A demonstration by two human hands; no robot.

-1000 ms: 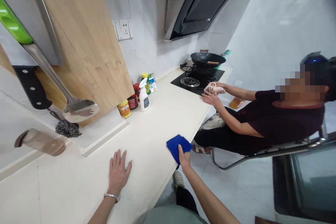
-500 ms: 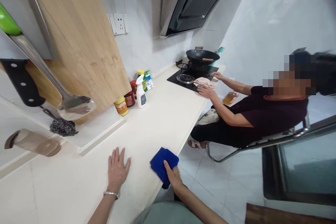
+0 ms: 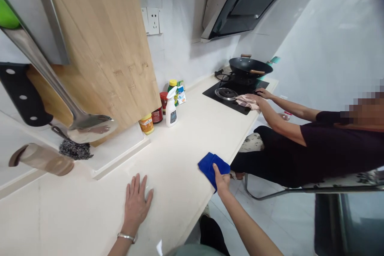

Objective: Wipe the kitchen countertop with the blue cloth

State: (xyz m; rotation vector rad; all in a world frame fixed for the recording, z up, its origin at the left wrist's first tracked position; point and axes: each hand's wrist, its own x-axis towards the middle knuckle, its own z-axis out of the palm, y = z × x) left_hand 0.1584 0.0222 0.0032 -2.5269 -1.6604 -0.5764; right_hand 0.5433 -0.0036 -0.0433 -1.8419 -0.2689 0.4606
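My left hand (image 3: 137, 201) lies flat on the white countertop (image 3: 99, 212), fingers spread, with a bracelet at the wrist. At the counter's front edge my right hand (image 3: 221, 178) grips a folded blue cloth (image 3: 211, 167). The thumb presses on top of the cloth, and its far part rests on the counter; the other fingers are mostly hidden. A white spray bottle (image 3: 171, 110) stands upright farther along the counter, apart from both hands.
A seated person (image 3: 288, 148) holds a pink cloth (image 3: 247, 101) on the black cooktop (image 3: 214, 94), beside a wok (image 3: 249, 66). Jars (image 3: 146, 124) line the wall. A cutting board (image 3: 111, 48), a ladle (image 3: 87, 122) and a black-handled knife (image 3: 24, 96) hang close on the left.
My right hand has moved the blue cloth forward along the counter edge, toward the cooktop. My left hand stays flat on the counter. The seated person's hand has shifted over the pink cloth.
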